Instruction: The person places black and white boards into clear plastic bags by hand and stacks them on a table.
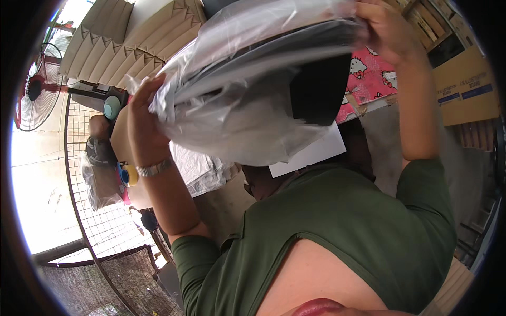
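Note:
Both my arms are raised, lifting a clear plastic bag (226, 131) with flat black sheets (319, 87) partly inside it. My left hand (145, 116), with a metal watch on the wrist, is closed on the bag's left edge. At the far right end, my right hand (387, 31) is closed on the bag and the black sheets; its fingertips are smeared by motion. A white sheet (311, 152) lies over my lap beneath the bag. The table behind is largely hidden by the bag.
Stacked folded beige boards (116, 58) rise at the back left. A red-centred fan (38, 87) and wire mesh (84, 174) stand left. Clear plastic packaging (203, 168) lies by my left arm. Pink patterned covering (371, 79) shows at right, beyond it a cardboard box (466, 87).

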Motion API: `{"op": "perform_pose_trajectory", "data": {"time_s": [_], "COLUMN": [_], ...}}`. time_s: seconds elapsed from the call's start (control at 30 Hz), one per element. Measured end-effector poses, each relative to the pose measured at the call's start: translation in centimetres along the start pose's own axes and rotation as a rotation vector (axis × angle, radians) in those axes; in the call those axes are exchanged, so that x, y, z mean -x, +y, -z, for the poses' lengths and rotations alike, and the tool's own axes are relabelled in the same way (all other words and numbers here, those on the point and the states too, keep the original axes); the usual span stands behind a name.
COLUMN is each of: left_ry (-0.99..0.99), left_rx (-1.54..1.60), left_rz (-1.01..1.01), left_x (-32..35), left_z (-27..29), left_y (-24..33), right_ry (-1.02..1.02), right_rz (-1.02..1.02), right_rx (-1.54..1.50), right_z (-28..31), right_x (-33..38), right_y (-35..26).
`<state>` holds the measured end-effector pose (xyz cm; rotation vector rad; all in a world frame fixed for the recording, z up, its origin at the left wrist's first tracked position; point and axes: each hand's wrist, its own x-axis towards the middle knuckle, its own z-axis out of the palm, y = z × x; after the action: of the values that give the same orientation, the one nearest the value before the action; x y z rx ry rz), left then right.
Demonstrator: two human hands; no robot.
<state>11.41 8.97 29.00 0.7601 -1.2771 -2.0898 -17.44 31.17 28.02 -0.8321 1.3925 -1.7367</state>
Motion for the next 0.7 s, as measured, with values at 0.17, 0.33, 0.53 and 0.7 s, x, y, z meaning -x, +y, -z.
{"op": "perform_pose_trajectory", "data": {"time_s": [0.17,0.33,0.53,0.7], "left_ry": [-0.153,-0.077,-0.212,-0.010], "left_rx": [0.141,-0.027,0.005,-0.116], "left_rz": [0.080,0.072,0.268,0.542], "left_x": [3.0,2.3,-1.8,-1.2], "left_z": [0.6,1.1,7.3,6.4], "left_y": [-0.7,-2.9,-8.8,-15.4], "right_ry": [-0.280,-0.048,-0.117,-0.097], "right_rz": [0.126,-0.009,-0.198,-0.435], "right_rx": [-0.045,-0.222,-0.370,-0.395], "right_z": [1.2,2.3,5.7,5.9], "right_x": [4.2,5.2,3.5,4.1], "right_y": [0.0,3.2,11.7,17.8]}}
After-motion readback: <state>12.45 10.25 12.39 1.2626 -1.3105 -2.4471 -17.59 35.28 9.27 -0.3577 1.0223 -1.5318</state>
